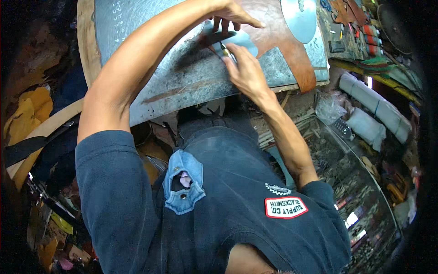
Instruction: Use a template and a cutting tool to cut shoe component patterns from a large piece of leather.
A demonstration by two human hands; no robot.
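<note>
Work on the leather (296, 64) looks under way, not finished — a brown sheet with a notched edge lies on the right half of the metal-topped table (159, 102).
A smooth pale piece (248, 44) lies under the hands toward the table's far side, and a rounded pale sheet (299, 20) rests at its far right; marking or cutting seems partly done, with much of the leather left whole, though no finished line can be made out. The right hand (247, 73) is closed around a slim tool (224, 49) — the left hand (232, 14) arches half-open, index finger stretched out, its contact below unclear.
</note>
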